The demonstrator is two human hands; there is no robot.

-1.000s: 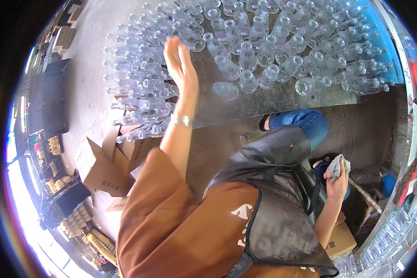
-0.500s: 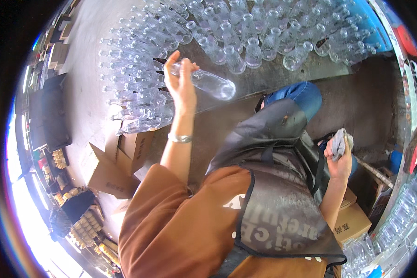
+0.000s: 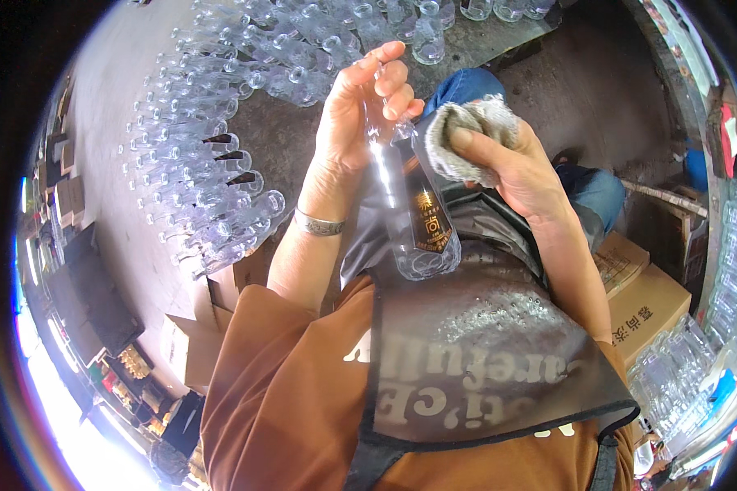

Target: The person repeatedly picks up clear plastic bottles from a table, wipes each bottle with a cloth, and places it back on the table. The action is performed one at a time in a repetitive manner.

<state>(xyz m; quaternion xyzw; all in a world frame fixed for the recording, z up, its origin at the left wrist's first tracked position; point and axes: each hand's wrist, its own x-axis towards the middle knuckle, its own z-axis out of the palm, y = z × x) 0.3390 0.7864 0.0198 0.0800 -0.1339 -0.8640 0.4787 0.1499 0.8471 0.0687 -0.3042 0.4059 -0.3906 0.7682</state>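
My left hand [image 3: 359,110] is wrapped round the neck of a clear glass bottle [image 3: 413,204]. The bottle tilts with its base toward my apron, and a black label with gold print covers one side. Just right of its upper part, my right hand [image 3: 520,168] grips a crumpled grey cloth [image 3: 487,123], thumb pressed on top. From this angle I cannot tell whether the cloth touches the glass.
Rows of clear glass bottles [image 3: 221,90] cover the ground ahead and to the left. Cardboard boxes stand at the left [image 3: 192,348] and right [image 3: 651,315]. More glassware [image 3: 671,368] is stacked at the right edge. A pole [image 3: 667,199] juts out near my right knee.
My left hand has brought the bottle back over my lap, turning its labelled side into view. My right hand has moved in from the right with the cloth, close beside the bottle.
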